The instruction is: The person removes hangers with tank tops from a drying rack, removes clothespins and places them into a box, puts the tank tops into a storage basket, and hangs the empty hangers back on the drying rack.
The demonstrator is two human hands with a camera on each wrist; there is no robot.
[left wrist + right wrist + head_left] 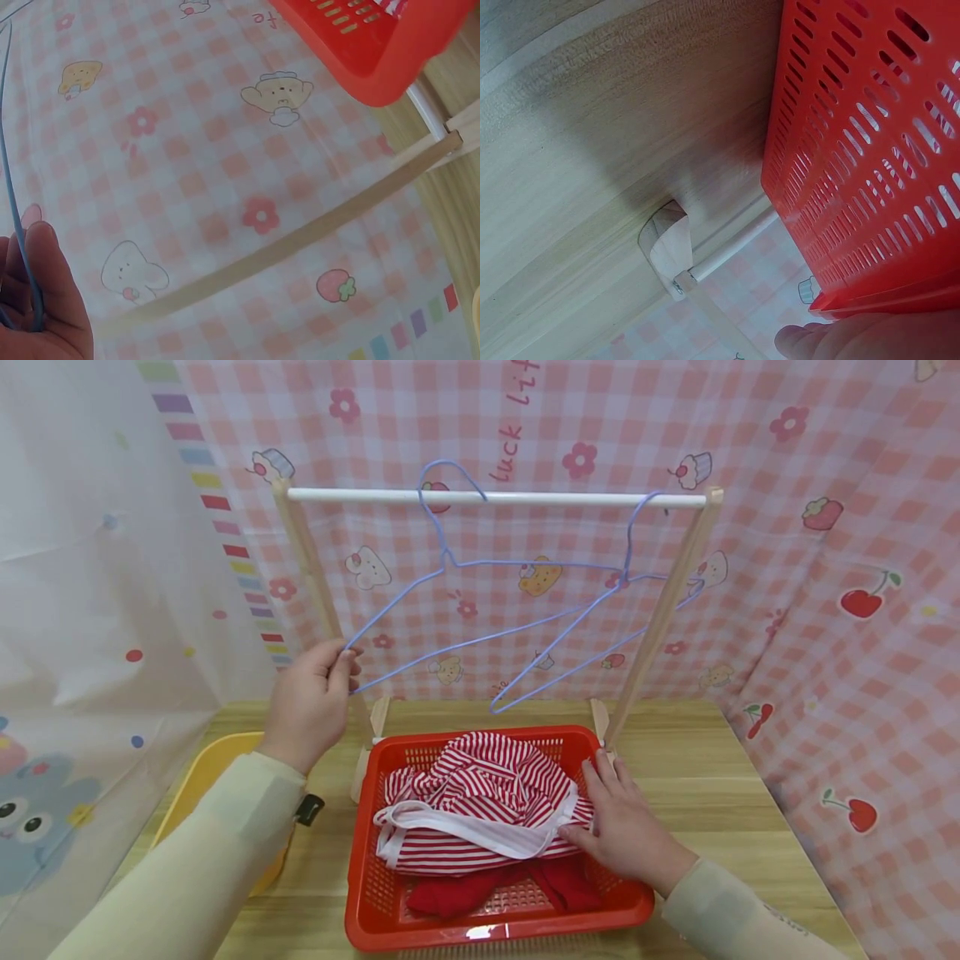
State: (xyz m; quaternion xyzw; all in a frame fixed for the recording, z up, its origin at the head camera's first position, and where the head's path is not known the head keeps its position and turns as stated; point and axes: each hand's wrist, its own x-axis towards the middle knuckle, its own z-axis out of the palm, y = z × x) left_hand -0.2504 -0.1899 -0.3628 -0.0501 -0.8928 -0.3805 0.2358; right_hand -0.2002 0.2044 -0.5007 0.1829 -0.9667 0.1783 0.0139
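Observation:
My left hand [309, 703] pinches the left end of a blue wire hanger [525, 562], whose hook is over the white bar [555, 498] of a rack. In the left wrist view, the wire runs past the thumb. A second blue hanger [628, 539] hangs near the bar's right end. My right hand [630, 827] rests on the right rim of a red basket [498, 933], fingers extended and thumb over the clothes. Inside lies a crumpled red-and-white striped garment [487, 777] with a white band, above a plain red cloth [453, 893].
Wooden posts [667, 602] hold the bar up at both sides, their feet on the wooden table [697, 793]. A yellow container [213, 768] stands left, partly behind my left arm. Pink checked cloth [480, 410] covers the back and right.

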